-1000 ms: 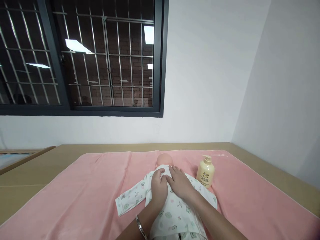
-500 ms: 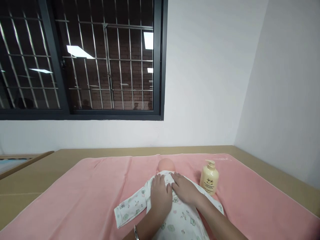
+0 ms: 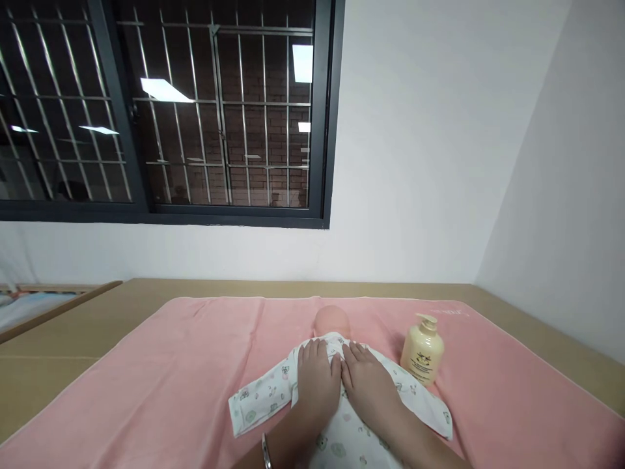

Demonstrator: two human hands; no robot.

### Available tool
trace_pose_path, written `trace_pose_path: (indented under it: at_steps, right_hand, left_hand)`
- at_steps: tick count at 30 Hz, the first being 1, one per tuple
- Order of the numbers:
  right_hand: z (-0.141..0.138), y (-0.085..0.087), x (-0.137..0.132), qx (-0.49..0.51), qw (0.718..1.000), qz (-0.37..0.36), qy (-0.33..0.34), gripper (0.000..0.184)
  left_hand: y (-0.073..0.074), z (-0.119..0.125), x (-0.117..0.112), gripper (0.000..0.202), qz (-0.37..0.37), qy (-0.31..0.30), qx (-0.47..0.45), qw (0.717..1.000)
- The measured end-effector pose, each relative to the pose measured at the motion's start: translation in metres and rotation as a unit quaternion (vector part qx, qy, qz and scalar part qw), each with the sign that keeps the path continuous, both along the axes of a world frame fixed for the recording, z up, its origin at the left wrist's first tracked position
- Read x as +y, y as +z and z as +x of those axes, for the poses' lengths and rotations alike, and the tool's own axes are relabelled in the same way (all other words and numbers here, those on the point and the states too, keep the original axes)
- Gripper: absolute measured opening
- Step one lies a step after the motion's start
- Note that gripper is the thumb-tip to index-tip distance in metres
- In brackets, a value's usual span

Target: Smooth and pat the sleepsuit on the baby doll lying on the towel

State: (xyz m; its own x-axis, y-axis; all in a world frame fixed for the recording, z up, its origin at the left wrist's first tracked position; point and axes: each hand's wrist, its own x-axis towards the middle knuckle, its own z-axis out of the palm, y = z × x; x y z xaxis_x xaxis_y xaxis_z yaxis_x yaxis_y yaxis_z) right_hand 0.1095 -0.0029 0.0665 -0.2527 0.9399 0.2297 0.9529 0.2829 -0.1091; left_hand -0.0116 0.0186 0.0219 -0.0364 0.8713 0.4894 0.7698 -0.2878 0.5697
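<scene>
A baby doll (image 3: 333,320) lies on a pink towel (image 3: 176,378), its bald head toward the wall. It wears a white long-sleeved garment (image 3: 266,397) with small printed figures, sleeves spread to both sides. My left hand (image 3: 317,378) rests flat on the left of the doll's upper body, fingers pointing toward the head. Beside it, my right hand (image 3: 370,383) lies flat on the right of the upper body, the two thumbs close together. A silver bracelet (image 3: 266,451) circles my left wrist. The doll's face is out of sight.
A pale yellow pump bottle (image 3: 422,352) stands on the towel right of the doll, close to its sleeve. The towel covers a tan tabletop (image 3: 68,358) that meets the white wall (image 3: 405,163). A barred window (image 3: 229,117) is above left, and a wooden-edged bed (image 3: 43,306) at far left.
My right hand has shifted slightly, and the right sleeve now shows more fully. The view has tilted and moved a little. Both hands stay on the doll.
</scene>
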Motion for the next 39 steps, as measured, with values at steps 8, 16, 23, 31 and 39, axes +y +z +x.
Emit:
trace_pose_path:
  at_steps: [8, 16, 23, 31, 39]
  right_hand:
    - [0.015, 0.016, 0.018, 0.064, 0.997, -0.049, 0.007, 0.048]
    - [0.0, 0.005, -0.004, -0.02, 1.0, -0.013, -0.003, 0.051]
    - [0.008, 0.008, 0.008, 0.029, 0.999, -0.038, -0.005, 0.054]
    - [0.008, -0.001, 0.012, 0.031, 0.999, -0.032, -0.005, 0.055]
    - [0.012, 0.005, 0.015, 0.051, 0.996, -0.069, 0.0, 0.059]
  left_hand:
    - [0.001, -0.001, -0.006, 0.023, 0.037, -0.024, -0.016, 0.999]
    - [0.002, -0.003, 0.002, 0.035, -0.007, -0.004, 0.004, 1.0]
    - [-0.001, -0.001, 0.001, 0.04, -0.023, 0.01, 0.0, 1.0]
    - [-0.003, -0.002, 0.001, 0.039, -0.005, 0.01, 0.001, 1.0]
    - [-0.008, -0.002, -0.002, 0.035, 0.054, -0.006, 0.019, 0.998]
